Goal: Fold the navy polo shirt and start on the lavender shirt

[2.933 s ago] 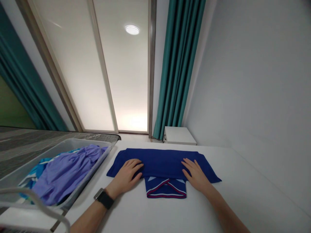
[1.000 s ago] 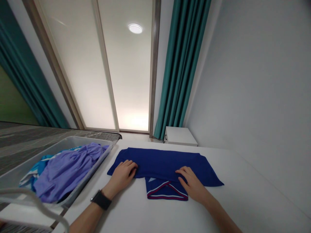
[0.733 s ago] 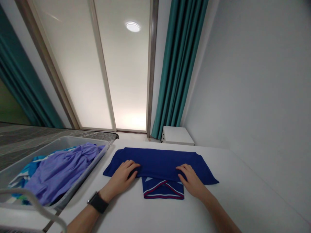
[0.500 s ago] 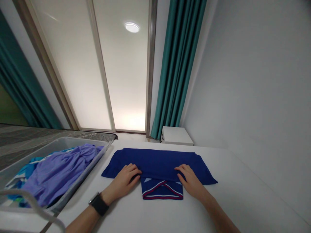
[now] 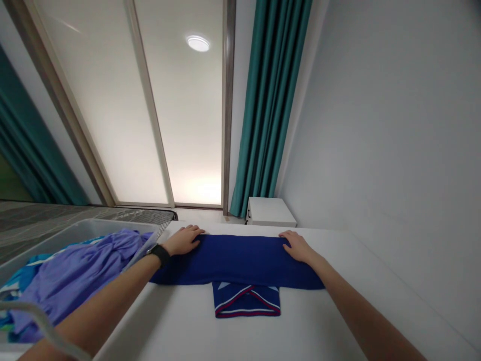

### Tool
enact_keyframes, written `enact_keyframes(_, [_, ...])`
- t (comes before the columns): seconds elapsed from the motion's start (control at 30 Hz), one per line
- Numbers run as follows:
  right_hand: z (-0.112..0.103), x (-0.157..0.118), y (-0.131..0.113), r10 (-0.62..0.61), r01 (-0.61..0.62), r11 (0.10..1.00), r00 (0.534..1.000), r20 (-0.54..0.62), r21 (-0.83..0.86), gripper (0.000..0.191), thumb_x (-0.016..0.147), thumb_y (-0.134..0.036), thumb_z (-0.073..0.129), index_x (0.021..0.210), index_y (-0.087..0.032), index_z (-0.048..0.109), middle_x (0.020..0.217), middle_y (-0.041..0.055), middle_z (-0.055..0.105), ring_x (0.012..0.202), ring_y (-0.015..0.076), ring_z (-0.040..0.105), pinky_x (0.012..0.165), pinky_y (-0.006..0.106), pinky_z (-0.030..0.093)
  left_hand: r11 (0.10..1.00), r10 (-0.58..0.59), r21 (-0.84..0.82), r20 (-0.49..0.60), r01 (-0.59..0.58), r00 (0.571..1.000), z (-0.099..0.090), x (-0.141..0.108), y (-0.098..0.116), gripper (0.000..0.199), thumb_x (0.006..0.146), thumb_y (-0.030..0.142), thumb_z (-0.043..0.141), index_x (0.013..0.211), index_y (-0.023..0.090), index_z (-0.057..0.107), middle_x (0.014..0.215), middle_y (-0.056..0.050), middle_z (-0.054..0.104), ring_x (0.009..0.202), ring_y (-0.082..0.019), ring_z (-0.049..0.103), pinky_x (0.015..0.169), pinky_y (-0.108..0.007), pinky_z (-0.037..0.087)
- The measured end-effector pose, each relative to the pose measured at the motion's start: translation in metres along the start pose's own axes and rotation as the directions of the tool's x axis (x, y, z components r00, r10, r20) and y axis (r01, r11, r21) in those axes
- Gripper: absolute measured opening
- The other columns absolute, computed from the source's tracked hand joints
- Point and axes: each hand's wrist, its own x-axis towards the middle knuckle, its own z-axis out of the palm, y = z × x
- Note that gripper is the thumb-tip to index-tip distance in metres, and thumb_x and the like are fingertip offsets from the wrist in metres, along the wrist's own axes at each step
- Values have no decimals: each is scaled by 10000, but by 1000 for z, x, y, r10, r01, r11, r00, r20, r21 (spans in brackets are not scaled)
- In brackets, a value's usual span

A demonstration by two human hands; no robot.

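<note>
A navy polo shirt [image 5: 236, 259] lies folded into a wide band on a white surface [image 5: 330, 321]. Its striped collar [image 5: 246, 300] sticks out toward me, with red-and-white trim. My left hand [image 5: 183, 239] rests palm down at the far left edge of the shirt, its fingers apart and holding nothing. My right hand [image 5: 296, 246] lies flat at the far right edge, also without a grip. Both forearms reach forward over the white surface.
A translucent grey basket [image 5: 75, 231] at the left holds a lilac garment [image 5: 71, 291] and a teal-patterned cloth [image 5: 33, 265]. A white rail [image 5: 37, 318] crosses the lower left corner. A white cabinet [image 5: 270, 211] stands beyond the surface.
Both hands have slid away from me, from the shirt's middle to its far edge. The shirt's band looks flatter and narrower. The view has tilted slightly.
</note>
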Motion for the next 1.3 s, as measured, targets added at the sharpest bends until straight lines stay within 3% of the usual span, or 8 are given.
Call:
enact_keyframes(0.3, [-24, 31, 14, 62, -54, 998, 956, 286, -34, 191, 760, -269, 652, 924, -183, 702, 986, 69, 705, 884, 203, 633, 732, 267, 432, 1000, -4, -21, 233, 9, 972, -15, 30, -16, 414, 750, 318, 594, 1140, 194, 653, 1088, -86, 678, 990, -247, 641, 853, -302, 484])
enact_keyframes(0.5, [-32, 24, 21, 101, -76, 993, 936, 336, -87, 206, 727, -250, 697, 929, -216, 716, 936, 30, 723, 831, 201, 654, 690, 261, 421, 998, -69, 12, 290, 68, 954, -21, 23, -22, 297, 731, 315, 637, 1008, 225, 694, 1021, -52, 727, 946, -243, 670, 791, -294, 493])
enact_keyframes(0.6, [-39, 24, 16, 117, -84, 986, 964, 240, -145, 185, 751, -255, 707, 934, -227, 706, 997, 44, 715, 916, 225, 647, 761, 291, 414, 993, -109, 59, 223, 98, 969, -27, 22, -17, 278, 722, 280, 677, 995, 233, 685, 1050, -60, 721, 982, -266, 664, 831, -329, 486])
enact_keyframes(0.73, [-64, 27, 5, 127, -140, 962, 989, -71, -236, 201, 903, -221, 521, 1076, -197, 619, 1172, 121, 638, 1100, 277, 553, 879, 383, 357, 972, -207, 109, -10, 207, 978, -47, 26, -5, 254, 875, 260, 520, 1105, 201, 609, 1173, -117, 652, 1059, -298, 626, 828, -373, 484])
enact_keyframes(0.9, [-97, 20, 2, 100, -205, 946, 922, -375, -252, 233, 936, -209, 405, 1100, -177, 568, 1142, 158, 607, 1075, 306, 495, 858, 409, 318, 959, -267, -11, -378, 284, 886, -72, 23, 3, 218, 950, 253, 399, 1085, 176, 551, 1125, -113, 596, 953, -264, 630, 783, -350, 483])
enact_keyframes(1.03, [-77, -11, 0, 14, -128, 968, 886, -463, -216, 250, 838, -108, 452, 1028, -204, 582, 1071, 112, 619, 1025, 282, 508, 844, 382, 315, 976, -216, -92, -446, 196, 869, -44, -7, 12, 176, 883, 160, 460, 1037, 195, 539, 1122, -90, 566, 945, -244, 608, 796, -344, 480])
enact_keyframes(1.2, [-4, -72, -5, -66, -2, 979, 944, -324, -204, 274, 765, -40, 481, 947, -224, 569, 997, 74, 620, 986, 260, 534, 852, 367, 339, 976, -206, -134, -303, 172, 931, 29, -62, 26, 298, 776, 25, 459, 1000, 214, 514, 1085, -71, 548, 1009, -231, 577, 838, -340, 476])
enact_keyframes(1.3, [26, -94, 0, -57, 13, 989, 952, -302, -146, 289, 758, -33, 471, 952, -225, 567, 986, 72, 612, 983, 256, 540, 838, 359, 366, 976, -189, -162, -295, 146, 937, 50, -81, 28, 270, 778, 38, 454, 967, 223, 509, 1053, -64, 545, 1006, -236, 570, 853, -351, 474])
